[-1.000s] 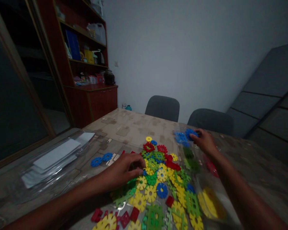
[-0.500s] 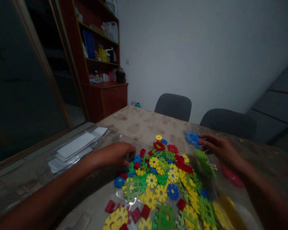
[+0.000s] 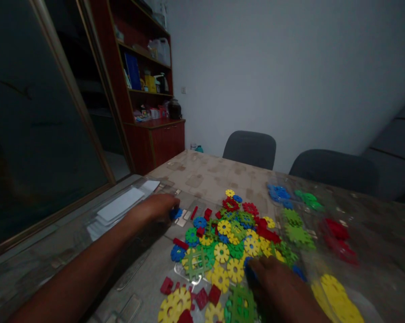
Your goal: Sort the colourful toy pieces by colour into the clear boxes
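My left hand (image 3: 162, 208) is left of the pile, its fingers closed on a blue notched disc (image 3: 178, 213) just above the table. Over the pile's near right side, my right hand (image 3: 273, 276) pinches another blue notched disc (image 3: 249, 265), partly hidden by the fingers. Around them lies a mixed heap of plastic linking pieces: yellow notched discs (image 3: 222, 252), green lattice squares (image 3: 196, 262), red blocks (image 3: 201, 298) and more blue discs (image 3: 178, 253).
Right of the heap, clear trays hold sorted pieces: blue discs (image 3: 279, 193), green discs (image 3: 309, 200), light green squares (image 3: 298, 235), red pieces (image 3: 339, 240) and yellow discs (image 3: 339, 298). Clear packaging with white cards (image 3: 120, 206) lies left. Grey chairs (image 3: 249, 148) stand behind the table.
My right hand has come from the tray of blue discs down and left onto a blue disc in the heap. My left hand has drawn back leftward, now holding a blue disc.
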Motion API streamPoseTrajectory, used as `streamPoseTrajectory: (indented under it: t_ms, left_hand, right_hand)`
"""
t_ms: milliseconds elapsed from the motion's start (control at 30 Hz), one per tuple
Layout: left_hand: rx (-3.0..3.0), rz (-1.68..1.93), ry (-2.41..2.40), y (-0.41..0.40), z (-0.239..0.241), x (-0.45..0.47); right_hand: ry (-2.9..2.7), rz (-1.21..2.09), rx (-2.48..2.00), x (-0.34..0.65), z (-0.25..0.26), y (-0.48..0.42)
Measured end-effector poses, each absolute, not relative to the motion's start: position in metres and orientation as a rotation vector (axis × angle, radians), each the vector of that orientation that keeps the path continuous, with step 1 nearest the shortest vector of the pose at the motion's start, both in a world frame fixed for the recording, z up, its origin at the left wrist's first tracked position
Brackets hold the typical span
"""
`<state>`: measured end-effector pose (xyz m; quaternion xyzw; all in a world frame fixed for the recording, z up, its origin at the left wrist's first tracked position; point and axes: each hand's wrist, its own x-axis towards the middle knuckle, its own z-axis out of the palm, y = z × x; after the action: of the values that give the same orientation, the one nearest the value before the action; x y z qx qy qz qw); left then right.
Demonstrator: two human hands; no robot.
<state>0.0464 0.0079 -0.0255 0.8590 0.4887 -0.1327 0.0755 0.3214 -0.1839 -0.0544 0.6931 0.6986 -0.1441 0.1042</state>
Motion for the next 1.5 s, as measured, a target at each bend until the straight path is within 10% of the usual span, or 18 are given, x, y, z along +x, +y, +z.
streamPoseTrajectory:
  t_ms: [1500]
  left_hand:
    - [2.438,-0.242,1.146,0.016,-0.033,0.051]
  right_hand:
    - [2.021,-0.401,2.137,0.314,-0.059,-0.177]
